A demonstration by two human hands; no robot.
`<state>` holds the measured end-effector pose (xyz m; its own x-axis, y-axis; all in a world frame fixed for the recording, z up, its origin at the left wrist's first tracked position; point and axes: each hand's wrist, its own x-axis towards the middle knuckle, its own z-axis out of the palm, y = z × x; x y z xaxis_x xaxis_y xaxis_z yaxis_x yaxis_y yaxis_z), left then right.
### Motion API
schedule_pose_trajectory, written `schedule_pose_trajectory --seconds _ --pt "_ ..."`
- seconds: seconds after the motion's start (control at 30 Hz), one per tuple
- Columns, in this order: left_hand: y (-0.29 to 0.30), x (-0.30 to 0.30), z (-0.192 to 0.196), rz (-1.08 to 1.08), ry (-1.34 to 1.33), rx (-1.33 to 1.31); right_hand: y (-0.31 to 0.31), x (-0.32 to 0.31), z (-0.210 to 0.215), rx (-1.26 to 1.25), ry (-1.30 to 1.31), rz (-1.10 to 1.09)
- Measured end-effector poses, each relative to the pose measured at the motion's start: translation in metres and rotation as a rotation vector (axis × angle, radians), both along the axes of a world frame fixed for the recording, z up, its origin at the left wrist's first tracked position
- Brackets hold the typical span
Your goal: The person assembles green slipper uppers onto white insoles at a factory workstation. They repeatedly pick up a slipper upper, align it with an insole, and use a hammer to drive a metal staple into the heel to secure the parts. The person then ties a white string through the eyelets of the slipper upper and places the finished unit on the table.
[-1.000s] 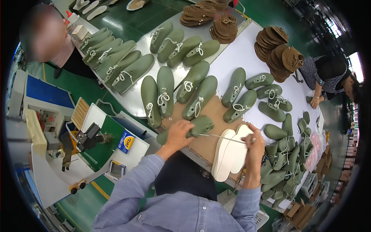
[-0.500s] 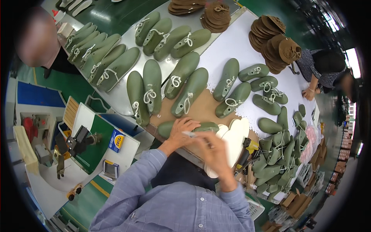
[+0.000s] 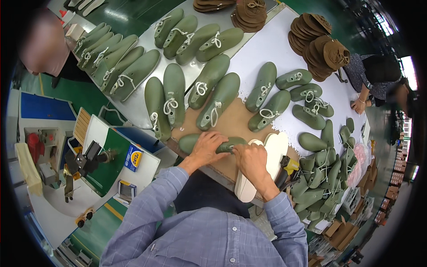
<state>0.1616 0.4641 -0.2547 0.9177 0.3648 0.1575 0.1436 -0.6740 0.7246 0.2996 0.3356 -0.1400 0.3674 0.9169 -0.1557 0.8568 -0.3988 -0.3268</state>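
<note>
A green shoe last lies sideways at the near edge of the work table. My left hand is closed over its middle, holding it against the brown board. At the last's right end, my right hand is in a pinch, fingertips touching or very near the surface; what they hold, if anything, is hidden. Cream insole-shaped pieces lie just right of and partly beneath my right hand. Beyond my hands, several green lasts with white cord loops lie in pairs.
A yellow-and-black hand tool lies right of the insoles, beside a heap of green lasts. Stacks of brown pieces stand at the far right. One person's hand rests at the right edge; another person is far left.
My right hand, blurred and raised with a small whitish thing near my left hand, has come down to the last's right end. My left hand keeps its hold.
</note>
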Motion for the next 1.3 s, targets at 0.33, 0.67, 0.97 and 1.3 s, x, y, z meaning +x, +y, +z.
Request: schedule_pose_trajectory --seconds 0.33,0.67,0.97,1.3 --pt "0.001 0.003 0.001 -0.002 -0.01 0.009 -0.059 -0.011 -0.012 0.434 0.167 -0.258" --pt "0.0 0.004 0.0 -0.054 0.032 0.074 -0.323 -0.009 -0.1 0.018 -0.339 -0.943" --pt "0.0 0.008 0.002 -0.053 0.003 0.092 -0.372 -0.003 -0.073 -0.177 -0.212 -0.811" --pt "-0.003 0.006 0.007 -0.074 0.059 0.099 -0.11 -0.018 0.017 0.372 0.269 -0.648"
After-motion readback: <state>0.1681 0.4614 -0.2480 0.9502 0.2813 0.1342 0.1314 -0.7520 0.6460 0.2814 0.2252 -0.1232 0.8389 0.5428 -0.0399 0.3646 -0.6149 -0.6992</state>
